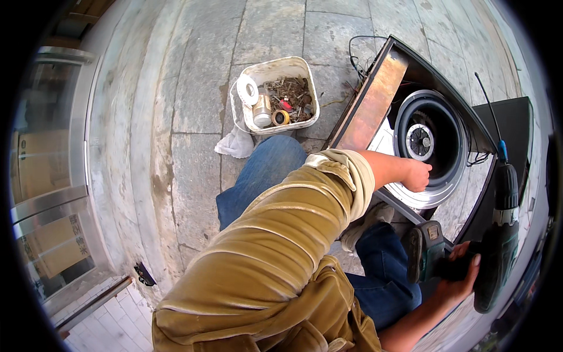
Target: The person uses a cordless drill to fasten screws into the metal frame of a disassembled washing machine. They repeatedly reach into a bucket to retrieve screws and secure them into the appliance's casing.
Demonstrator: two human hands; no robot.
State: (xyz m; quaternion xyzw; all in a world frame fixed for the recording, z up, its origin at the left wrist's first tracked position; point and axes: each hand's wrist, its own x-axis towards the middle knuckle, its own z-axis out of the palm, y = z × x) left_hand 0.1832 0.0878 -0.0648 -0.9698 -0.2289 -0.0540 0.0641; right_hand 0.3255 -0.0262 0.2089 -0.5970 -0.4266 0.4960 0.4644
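Right of centre I see my left hand (417,175) closed against the rim of a round grey metal fan housing (431,144) set in a dark open casing (375,97). Lower right, my right hand (460,276) grips a dark green cordless drill (498,234), bit pointing up-frame. Upper centre, a white plastic tub (280,97) of tape rolls and scrap sits on grey stone paving (193,100).

Left hand (417,175): fingertips concealed against the fan housing (431,141) rim. Right hand (457,276): palm hidden behind the cordless drill (492,234) grip. Small hardware in the white tub (281,97) is unresolvable.
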